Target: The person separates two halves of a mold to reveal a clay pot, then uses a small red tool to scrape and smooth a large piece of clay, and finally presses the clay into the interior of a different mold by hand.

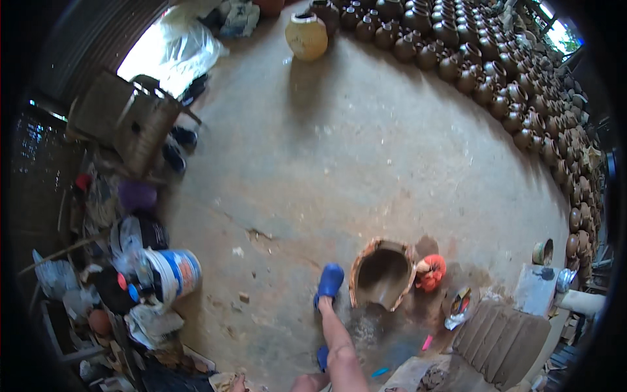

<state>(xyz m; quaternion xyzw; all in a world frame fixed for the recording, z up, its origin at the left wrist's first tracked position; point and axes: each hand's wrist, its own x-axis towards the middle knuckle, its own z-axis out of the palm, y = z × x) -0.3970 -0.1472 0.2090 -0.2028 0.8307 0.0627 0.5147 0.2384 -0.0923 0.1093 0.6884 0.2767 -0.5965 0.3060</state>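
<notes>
At the lower edge, left of my legs, a small part of what looks like my left hand (239, 383) shows beside pale cloth; its fingers are mostly cut off. I cannot make out my right hand. My bare leg reaches forward, its foot in a blue clog (331, 279). Right beside that clog is a broad brown clay vessel (356, 277) with a rough, uneven rim and a hollow inside. An orange-red bundle (432, 273) with a paler piece lies against its right side. Damp, dark floor surrounds them.
Rows of brown clay pots (450, 68) line the far right. A yellowish pot (306, 39) stands at the back. To the left are a white-and-blue bucket (181, 274), a chair (144, 130) and clutter. A brown clay block (499, 340) sits at right, near a pink piece (427, 342).
</notes>
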